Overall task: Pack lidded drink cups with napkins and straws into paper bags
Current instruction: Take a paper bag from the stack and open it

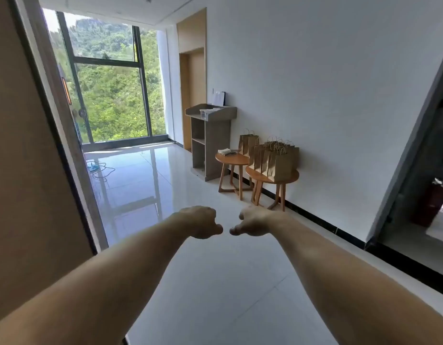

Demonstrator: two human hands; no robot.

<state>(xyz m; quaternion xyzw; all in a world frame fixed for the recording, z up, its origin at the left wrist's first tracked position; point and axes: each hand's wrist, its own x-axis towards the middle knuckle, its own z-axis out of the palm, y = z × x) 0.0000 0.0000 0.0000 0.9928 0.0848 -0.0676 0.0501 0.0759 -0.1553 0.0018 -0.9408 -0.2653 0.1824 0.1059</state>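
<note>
The glossy floor (pixel 215 282) gives wide walking room between the door panel (pixel 28 158) and the wall. The paper bags (pixel 275 161) crowd 1 small round tabletop (pixel 294 176) right to its rim, so a careless reach could, I reckon, topple several. Napkins (pixel 226 152) lie on the tabletop beside it. The left hand (pixel 203 221) and right hand (pixel 253 221) are curled, holding nothing.

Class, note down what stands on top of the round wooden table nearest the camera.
A cluster of upright brown paper bags with handles covers the round table. Their contents cannot be seen, nor anything behind them.
</note>
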